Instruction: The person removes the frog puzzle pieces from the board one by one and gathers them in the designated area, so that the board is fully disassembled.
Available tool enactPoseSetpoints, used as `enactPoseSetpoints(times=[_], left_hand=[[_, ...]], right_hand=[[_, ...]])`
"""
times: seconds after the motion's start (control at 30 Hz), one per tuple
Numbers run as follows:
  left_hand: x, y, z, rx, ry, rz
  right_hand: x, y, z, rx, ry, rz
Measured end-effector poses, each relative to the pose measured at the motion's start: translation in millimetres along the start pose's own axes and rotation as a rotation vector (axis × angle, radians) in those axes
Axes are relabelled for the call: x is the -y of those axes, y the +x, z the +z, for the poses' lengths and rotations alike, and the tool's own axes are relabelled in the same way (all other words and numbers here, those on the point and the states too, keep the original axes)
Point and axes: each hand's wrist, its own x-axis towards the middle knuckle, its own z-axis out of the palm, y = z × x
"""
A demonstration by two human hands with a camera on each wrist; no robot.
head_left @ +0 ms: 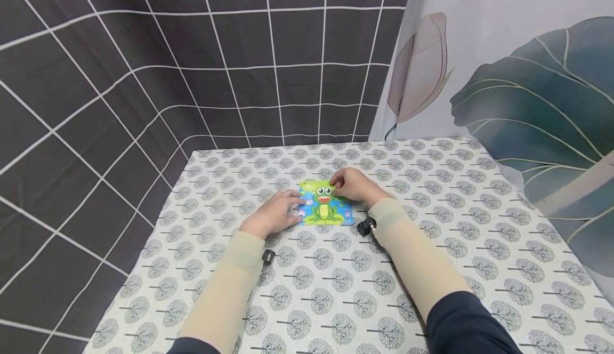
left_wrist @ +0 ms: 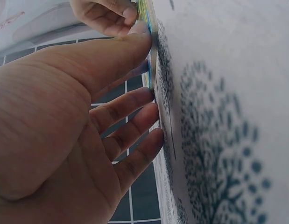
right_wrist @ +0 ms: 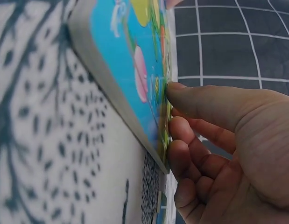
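Observation:
A flat, square-edged frog picture board (head_left: 324, 211) lies on the cloth, with a green frog on blue and light green. Its pale, thick edge shows close up in the right wrist view, beside the blue printed face (right_wrist: 118, 60). My left hand (head_left: 275, 214) rests at the board's left side, fingers spread and fairly straight, the thumb touching its edge in the left wrist view. At the upper right corner, my right hand (head_left: 357, 186) pinches the board's border between thumb and curled fingers (right_wrist: 180, 154). Whether a separate piece sits under those fingertips is hidden.
A pale cloth with grey tree prints (head_left: 316, 295) covers the table. Dark curtain with white grid lines (head_left: 230, 87) hangs behind and to the left. On the right hangs a white curtain with large leaf prints (head_left: 537, 109). Small black devices (head_left: 366, 226) are strapped at the wrists.

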Motion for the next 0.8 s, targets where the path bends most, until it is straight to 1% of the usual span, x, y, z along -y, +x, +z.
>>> enactPoseSetpoints(times=[0.4, 0.67, 0.8], left_hand=[[0.2, 0.0, 0.5, 0.003, 0.011, -0.002], [1.3, 0.6, 1.9, -0.003, 0.014, 0.004], [0.9, 0.3, 1.2, 0.004, 0.017, 0.004]], right_hand=[[9, 4.0, -1, 0.034, -0.054, 0.021], [12, 8.2, -2, 0.056, -0.088, 0.041], [13, 8.7, -3, 0.064, -0.095, 0.035]])
